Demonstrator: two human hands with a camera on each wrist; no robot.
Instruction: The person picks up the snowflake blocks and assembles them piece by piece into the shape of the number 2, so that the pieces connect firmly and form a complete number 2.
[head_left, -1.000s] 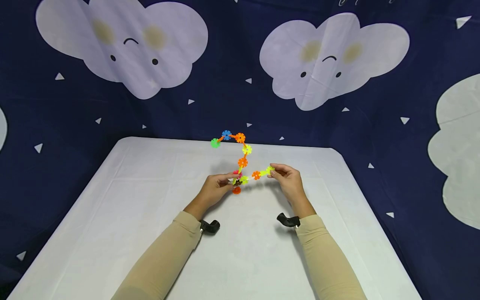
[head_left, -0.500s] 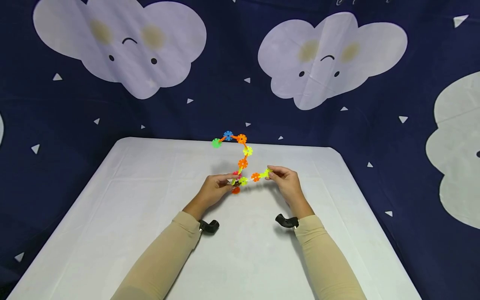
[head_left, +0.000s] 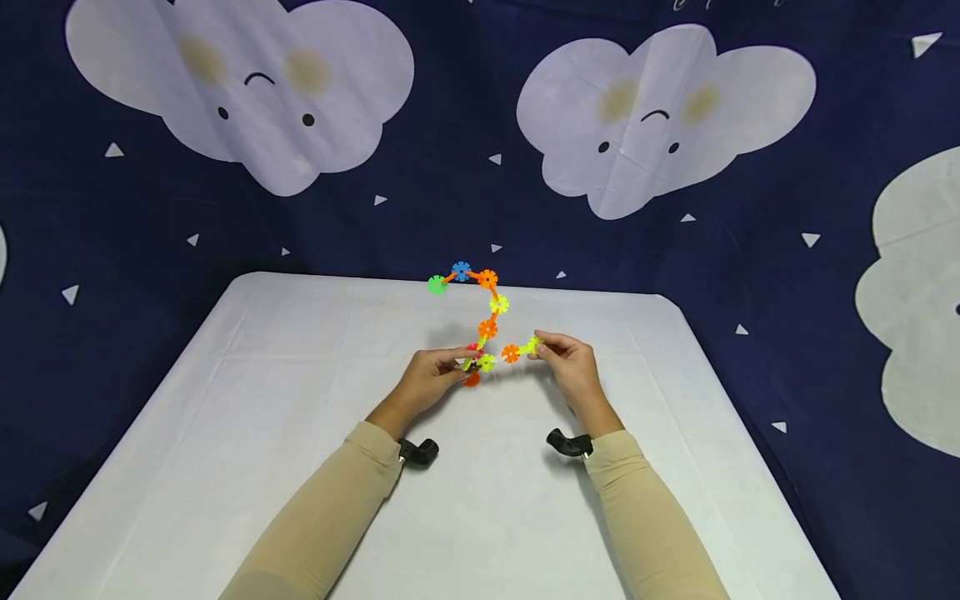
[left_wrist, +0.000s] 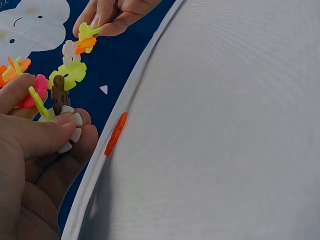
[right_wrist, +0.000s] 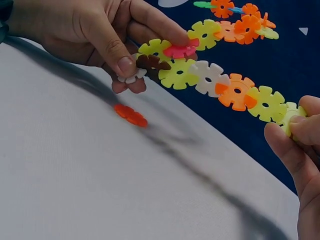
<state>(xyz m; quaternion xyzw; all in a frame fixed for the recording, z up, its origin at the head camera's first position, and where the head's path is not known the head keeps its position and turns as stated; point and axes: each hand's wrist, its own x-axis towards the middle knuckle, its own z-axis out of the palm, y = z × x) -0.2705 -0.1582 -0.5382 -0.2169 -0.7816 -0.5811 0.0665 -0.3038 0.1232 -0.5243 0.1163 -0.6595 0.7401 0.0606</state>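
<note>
A chain of interlocking snowflake discs (right_wrist: 237,92) is held up between both hands. My left hand (head_left: 429,379) pinches a white disc (left_wrist: 76,134) beside a brown disc (right_wrist: 152,62) with thumb and fingertips. My right hand (head_left: 573,367) pinches the yellow disc (right_wrist: 290,119) at the chain's other end. Between them run yellow, white and orange discs. From the left hand another branch curves up past a pink disc (right_wrist: 181,49), through orange and yellow, to a blue disc (head_left: 461,271) and a green disc (head_left: 437,285). A loose red-orange disc (right_wrist: 131,115) lies on the table near the left hand.
A white-covered table (head_left: 480,500) spreads under both arms. Behind it hangs a dark blue cloth (head_left: 450,192) printed with clouds and small triangles. Each wrist wears a black camera mount (head_left: 418,452).
My right hand has shifted slightly left with its end of the chain. The curved branch with the blue and green discs has swung a little right. The left hand stays nearly still.
</note>
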